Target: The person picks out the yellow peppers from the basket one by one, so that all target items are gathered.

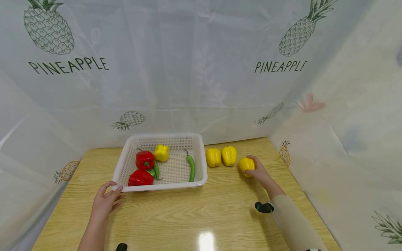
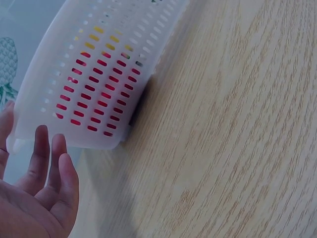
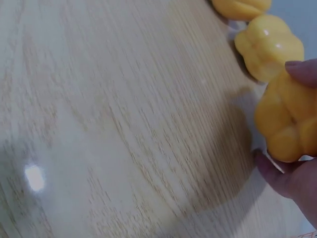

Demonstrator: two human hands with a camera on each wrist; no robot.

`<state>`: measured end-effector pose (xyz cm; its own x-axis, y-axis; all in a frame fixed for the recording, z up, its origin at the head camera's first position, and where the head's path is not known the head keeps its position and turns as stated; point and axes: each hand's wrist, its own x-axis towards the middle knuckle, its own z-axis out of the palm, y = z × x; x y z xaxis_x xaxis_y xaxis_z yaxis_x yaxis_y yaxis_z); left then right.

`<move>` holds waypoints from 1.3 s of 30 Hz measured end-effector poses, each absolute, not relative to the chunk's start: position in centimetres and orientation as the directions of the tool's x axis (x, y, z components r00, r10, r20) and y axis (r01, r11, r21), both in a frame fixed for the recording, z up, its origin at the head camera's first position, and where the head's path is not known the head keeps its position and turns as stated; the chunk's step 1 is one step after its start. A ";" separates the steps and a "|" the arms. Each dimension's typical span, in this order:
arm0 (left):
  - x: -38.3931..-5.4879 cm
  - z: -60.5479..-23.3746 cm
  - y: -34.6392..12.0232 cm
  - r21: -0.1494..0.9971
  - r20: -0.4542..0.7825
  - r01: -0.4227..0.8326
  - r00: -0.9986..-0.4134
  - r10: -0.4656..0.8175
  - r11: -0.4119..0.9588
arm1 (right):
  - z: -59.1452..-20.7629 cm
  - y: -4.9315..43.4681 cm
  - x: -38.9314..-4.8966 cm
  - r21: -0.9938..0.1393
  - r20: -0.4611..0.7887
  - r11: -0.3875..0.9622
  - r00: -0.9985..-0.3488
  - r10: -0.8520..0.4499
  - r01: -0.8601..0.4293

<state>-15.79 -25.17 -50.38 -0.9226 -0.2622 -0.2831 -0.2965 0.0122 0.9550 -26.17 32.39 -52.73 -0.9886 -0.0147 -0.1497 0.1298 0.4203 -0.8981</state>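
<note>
My right hand [image 1: 255,169] grips a yellow bell pepper [image 1: 245,165], thumb on one side and fingers on the other. In the right wrist view this lobed pepper [image 3: 287,119] appears close up, with its shadow on the wood. To its left lie two more yellow bell peppers [image 1: 229,156] [image 1: 213,157]. At the near left corner of a white plastic basket [image 1: 163,187], my left hand [image 1: 105,200] pinches the rim. Its other fingers [image 2: 67,183] hang loose beside the perforated wall. Inside the basket are two red bell peppers [image 1: 145,160] [image 1: 140,178] and one yellow bell pepper [image 1: 161,153].
A long green chili [image 1: 190,167] lies at the basket's right side, and more green chili [image 1: 156,170] shows between the red peppers. Everything stands on a wooden table [image 1: 188,216]. Pineapple-printed sheeting [image 1: 176,87] rises behind and along both sides.
</note>
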 end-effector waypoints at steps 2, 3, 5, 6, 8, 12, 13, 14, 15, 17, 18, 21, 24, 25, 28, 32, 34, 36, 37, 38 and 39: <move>-15.8 -50.4 -25.1 0.954 -0.287 -0.299 -0.921 -0.263 0.006 | -52.2 32.2 -26.2 -0.903 -0.169 0.402 -0.986 -0.006 0.153; -15.8 -50.4 -25.1 0.954 -0.287 -0.299 -0.922 -0.261 0.004 | -52.2 32.3 -26.3 -0.904 -0.174 0.396 -0.985 -0.003 0.159; -15.8 -50.4 -25.1 0.953 -0.293 -0.302 -0.920 -0.262 -0.004 | -52.3 32.3 -26.4 -0.906 -0.177 0.391 -0.984 -0.001 0.163; -15.8 -50.4 -25.1 0.953 -0.294 -0.303 -0.919 -0.261 -0.007 | -52.4 32.3 -26.5 -0.906 -0.177 0.389 -0.984 0.001 0.164; -15.8 -50.4 -25.1 0.953 -0.293 -0.302 -0.920 -0.259 -0.008 | -52.9 32.5 -26.7 -0.907 -0.165 0.392 -0.986 0.003 0.153; -15.8 -50.4 -25.2 0.956 -0.288 -0.294 -0.921 -0.260 -0.020 | -53.4 32.6 -27.0 -0.912 -0.140 0.388 -0.990 0.006 0.131; -15.8 -50.4 -25.2 0.956 -0.288 -0.292 -0.922 -0.261 -0.023 | -53.4 32.7 -27.1 -0.914 -0.132 0.387 -0.991 0.005 0.124; -15.8 -50.4 -25.2 0.957 -0.286 -0.290 -0.922 -0.260 -0.026 | -53.4 32.7 -27.2 -0.916 -0.125 0.383 -0.992 0.008 0.119; -15.8 -50.5 -25.2 0.957 -0.285 -0.288 -0.923 -0.258 -0.029 | -53.5 32.8 -27.4 -0.916 -0.119 0.385 -0.993 0.009 0.113; -15.8 -50.5 -25.2 0.958 -0.281 -0.284 -0.925 -0.255 -0.024 | -53.5 32.8 -27.6 -0.916 -0.107 0.389 -0.994 0.009 0.102; -15.7 -50.5 -25.2 0.959 -0.278 -0.282 -0.927 -0.253 -0.019 | -53.5 32.9 -27.7 -0.915 -0.103 0.391 -0.995 0.008 0.098; -15.7 -50.5 -25.2 0.959 -0.275 -0.282 -0.928 -0.252 -0.011 | -53.6 32.9 -28.0 -0.921 -0.104 0.376 -0.995 0.007 0.099; -15.9 -50.6 -25.2 0.957 -0.282 -0.290 -0.922 -0.265 -0.010 | -53.7 33.0 -28.2 -0.928 -0.108 0.359 -0.994 0.004 0.102; -15.9 -50.6 -25.2 0.956 -0.286 -0.293 -0.920 -0.267 -0.015 | -53.7 33.0 -28.3 -0.930 -0.109 0.352 -0.994 0.006 0.104; -16.0 -50.7 -25.2 0.953 -0.293 -0.301 -0.917 -0.269 -0.010 | -53.8 32.9 -28.5 -0.934 -0.109 0.342 -0.994 0.009 0.106; -15.9 -50.8 -25.2 0.952 -0.298 -0.307 -0.917 -0.265 -0.008 | -54.0 32.8 -28.9 -0.935 -0.112 0.337 -0.994 0.018 0.111; -16.0 -50.8 -25.3 0.951 -0.302 -0.309 -0.915 -0.268 -0.015 | -54.0 32.8 -29.2 -0.935 -0.113 0.337 -0.993 0.021 0.114; -16.0 -50.8 -25.3 0.951 -0.302 -0.308 -0.914 -0.270 -0.021 | -54.1 32.7 -29.5 -0.935 -0.115 0.335 -0.993 0.023 0.116; -16.0 -50.8 -25.3 0.951 -0.301 -0.307 -0.914 -0.270 -0.022 | -54.1 32.7 -29.6 -0.936 -0.117 0.332 -0.993 0.025 0.119; -16.0 -50.8 -25.3 0.952 -0.299 -0.304 -0.915 -0.270 -0.022 | -54.1 32.7 -29.7 -0.936 -0.114 0.334 -0.993 0.020 0.114; -16.0 -50.8 -25.3 0.953 -0.297 -0.302 -0.917 -0.268 -0.022 | -54.1 32.7 -29.9 -0.937 -0.116 0.330 -0.993 0.023 0.116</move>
<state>-15.96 -25.31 -50.84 -0.9166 -0.2679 -0.2966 -0.3020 -0.0219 0.9531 -29.87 32.66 -54.12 -0.9931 0.0226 -0.1155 0.1164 0.3303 -0.9367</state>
